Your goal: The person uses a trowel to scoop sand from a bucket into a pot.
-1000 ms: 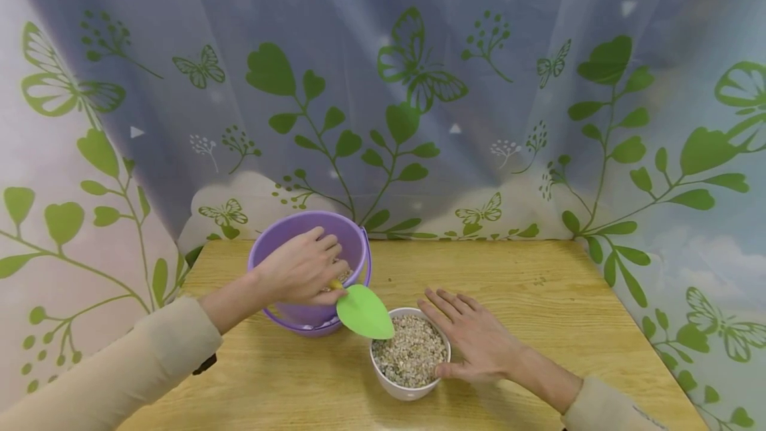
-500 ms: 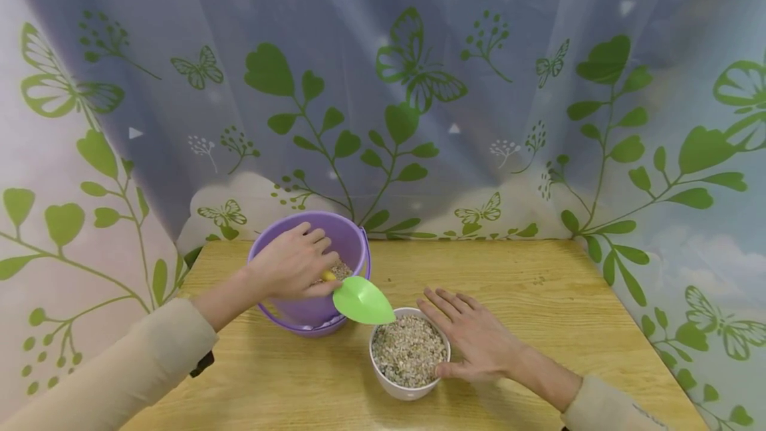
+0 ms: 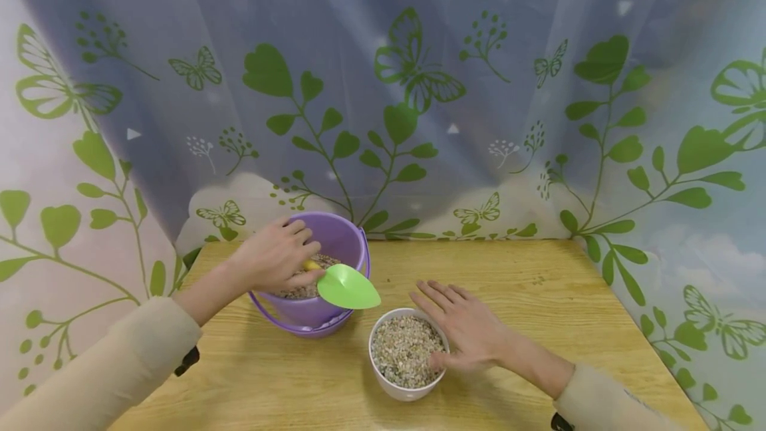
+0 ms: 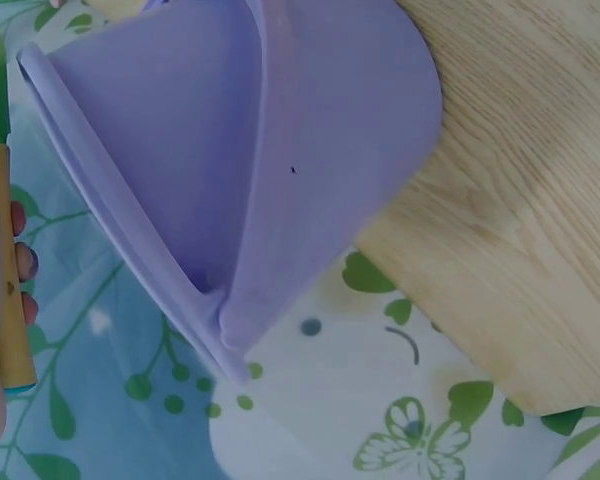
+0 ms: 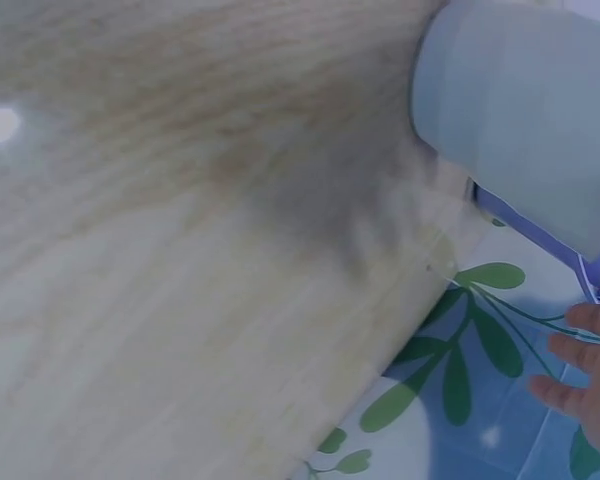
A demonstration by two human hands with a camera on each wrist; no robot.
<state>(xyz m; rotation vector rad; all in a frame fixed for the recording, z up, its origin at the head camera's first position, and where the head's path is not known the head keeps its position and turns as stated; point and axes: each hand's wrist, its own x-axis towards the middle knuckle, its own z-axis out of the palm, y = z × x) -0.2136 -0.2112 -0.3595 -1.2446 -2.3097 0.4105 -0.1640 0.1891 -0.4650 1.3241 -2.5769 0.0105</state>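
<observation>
My left hand grips a small toy trowel by its yellow handle, over the purple bucket. The trowel's bright green blade points right, past the bucket's rim, with no gravel visible on it. In the left wrist view, fingers curl round the wooden handle at the left edge. Fine gravel covers the bucket's bottom. A white bowl stands to the right, heaped near its rim with mixed gravel. Beside it, my right hand has its fingers extended, the thumb at the bowl's right rim; firm contact is unclear.
Everything stands on a wooden table, with the bucket near its back left. Behind the back edge hangs a curtain printed with leaves and butterflies. The bucket's purple handle hangs down at its front.
My left hand has drawn the trowel left and back, from the bowl's rim to over the bucket. My right hand has shifted slightly left, its thumb now further over the bowl's rim.
</observation>
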